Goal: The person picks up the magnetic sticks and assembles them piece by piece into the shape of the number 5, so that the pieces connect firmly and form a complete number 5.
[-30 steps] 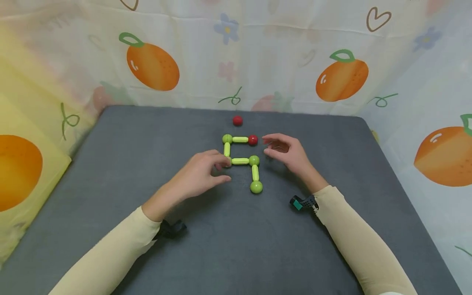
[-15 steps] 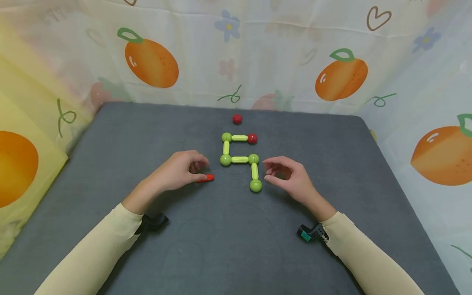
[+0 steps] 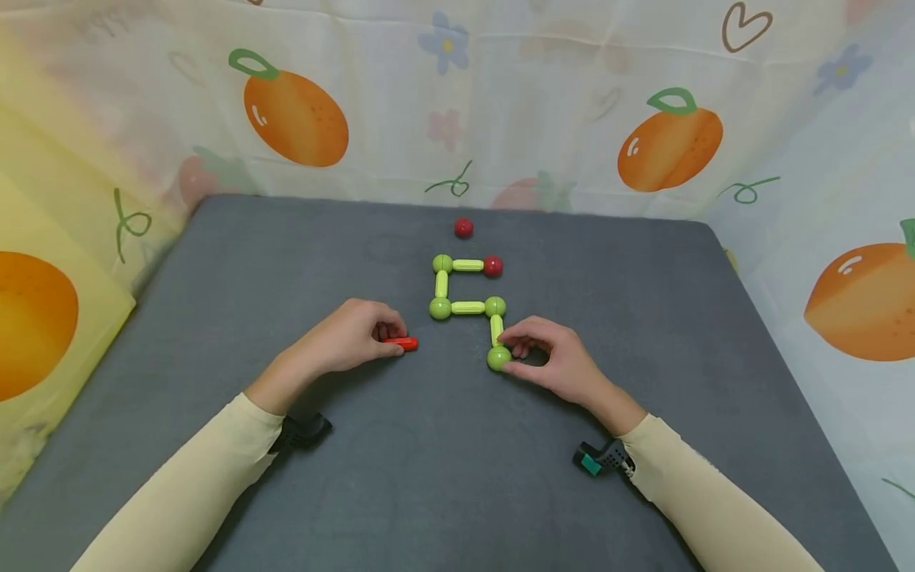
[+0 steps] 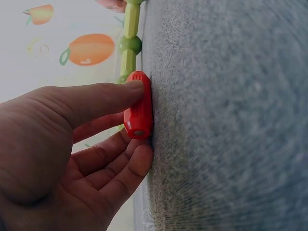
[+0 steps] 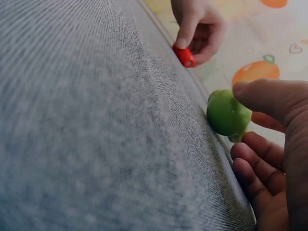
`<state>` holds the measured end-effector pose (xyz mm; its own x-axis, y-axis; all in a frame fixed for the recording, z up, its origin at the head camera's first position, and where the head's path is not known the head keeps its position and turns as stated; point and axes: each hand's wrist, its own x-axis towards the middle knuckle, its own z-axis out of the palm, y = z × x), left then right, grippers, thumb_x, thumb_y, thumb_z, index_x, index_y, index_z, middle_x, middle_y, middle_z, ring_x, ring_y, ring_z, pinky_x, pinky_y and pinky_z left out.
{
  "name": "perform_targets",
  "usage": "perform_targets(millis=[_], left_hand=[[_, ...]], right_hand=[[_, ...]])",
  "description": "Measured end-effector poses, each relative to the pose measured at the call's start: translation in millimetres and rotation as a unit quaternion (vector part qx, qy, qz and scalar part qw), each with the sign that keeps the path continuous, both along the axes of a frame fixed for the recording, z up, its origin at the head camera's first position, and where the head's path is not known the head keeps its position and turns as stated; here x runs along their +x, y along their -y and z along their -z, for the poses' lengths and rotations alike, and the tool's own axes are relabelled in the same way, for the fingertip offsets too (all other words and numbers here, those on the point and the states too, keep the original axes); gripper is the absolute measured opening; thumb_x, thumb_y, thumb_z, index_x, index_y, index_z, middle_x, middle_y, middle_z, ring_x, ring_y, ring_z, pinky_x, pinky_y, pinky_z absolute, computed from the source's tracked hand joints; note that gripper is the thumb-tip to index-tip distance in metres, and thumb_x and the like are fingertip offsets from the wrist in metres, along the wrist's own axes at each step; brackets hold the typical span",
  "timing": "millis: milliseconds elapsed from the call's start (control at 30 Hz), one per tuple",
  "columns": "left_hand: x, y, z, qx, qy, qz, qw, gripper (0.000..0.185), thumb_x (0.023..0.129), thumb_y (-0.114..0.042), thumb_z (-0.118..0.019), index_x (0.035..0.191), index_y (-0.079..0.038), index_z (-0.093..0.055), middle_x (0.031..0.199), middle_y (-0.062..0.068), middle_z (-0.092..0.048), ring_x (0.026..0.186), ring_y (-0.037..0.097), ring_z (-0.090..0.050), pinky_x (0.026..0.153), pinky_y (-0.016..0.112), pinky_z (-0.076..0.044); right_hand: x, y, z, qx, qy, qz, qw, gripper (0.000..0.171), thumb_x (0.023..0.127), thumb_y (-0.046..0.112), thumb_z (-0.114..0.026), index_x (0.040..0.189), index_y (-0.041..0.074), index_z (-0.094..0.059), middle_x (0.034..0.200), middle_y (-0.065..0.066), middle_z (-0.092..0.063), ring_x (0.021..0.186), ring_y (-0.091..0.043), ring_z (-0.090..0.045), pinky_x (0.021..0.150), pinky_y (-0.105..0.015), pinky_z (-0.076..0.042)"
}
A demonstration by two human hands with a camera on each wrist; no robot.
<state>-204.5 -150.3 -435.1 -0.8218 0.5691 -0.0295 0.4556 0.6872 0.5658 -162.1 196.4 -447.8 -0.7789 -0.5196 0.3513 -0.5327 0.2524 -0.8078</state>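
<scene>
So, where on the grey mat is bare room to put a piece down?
Bare mat lies between the two sleeves at the near edge, and in wide strips left of the left hand and right of the right hand. It is crowded mid-table: green chain, red rod, red ball.

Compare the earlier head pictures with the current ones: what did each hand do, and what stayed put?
The left hand drew back from the green chain's corner and now pinches a red rod on the mat. The right hand came down from the chain's red ball to the lowest green ball. Chain and loose red ball stayed.
</scene>
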Motion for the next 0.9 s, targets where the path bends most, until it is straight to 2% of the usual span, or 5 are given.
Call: perform_targets(millis=[233,467,700,900], left_hand=[[5.4,-6.1,-6.0,0.015,-0.022,0.015,0.9995,0.009,0.089,-0.024,-0.081,0.098,-0.023,-0.080,0.086,-0.013,-0.067,0.076,0.008,-0.059,0.071,0.031,-0.051],[13.4,-32.0,-10.8,0.036,-0.060,0.075,0.9947,0.011,0.091,-0.024,-0.078,0.102,-0.024,-0.081,0.089,-0.016,-0.066,0.077,0.004,-0.059,0.072,0.027,-0.052],[15.2,-57.9,-9.4,0.030,-0.066,0.094,0.9930,0.007,0.091,-0.022,-0.077,0.097,-0.023,-0.081,0.083,-0.015,-0.063,0.072,0.004,-0.055,0.066,0.025,-0.049],[15.0,-70.7,-6.5,0.021,-0.070,0.109,0.9914,0.009,0.092,-0.022,-0.076,0.098,-0.022,-0.082,0.082,-0.015,-0.062,0.070,0.004,-0.054,0.064,0.025,-0.048]], right_hand=[[-1.6,1.6,0.0,0.024,-0.044,-0.002,0.999,0.031,0.080,-0.003,-0.084,0.109,0.001,-0.073,0.098,-0.012,-0.068,0.082,-0.032,-0.062,0.073,-0.049,-0.052],[-0.2,-0.4,0.4,0.029,-0.051,0.002,0.998,0.029,0.081,-0.002,-0.084,0.108,0.004,-0.074,0.097,-0.009,-0.069,0.082,-0.028,-0.062,0.073,-0.043,-0.052],[0.5,1.2,-0.4,0.035,-0.056,0.004,0.998,0.029,0.081,-0.002,-0.084,0.108,0.004,-0.075,0.097,-0.010,-0.069,0.083,-0.029,-0.062,0.074,-0.046,-0.052],[2.6,2.6,-3.3,0.039,-0.070,-0.001,0.997,0.028,0.081,-0.004,-0.083,0.106,0.001,-0.074,0.097,-0.012,-0.069,0.081,-0.032,-0.063,0.073,-0.047,-0.052]])
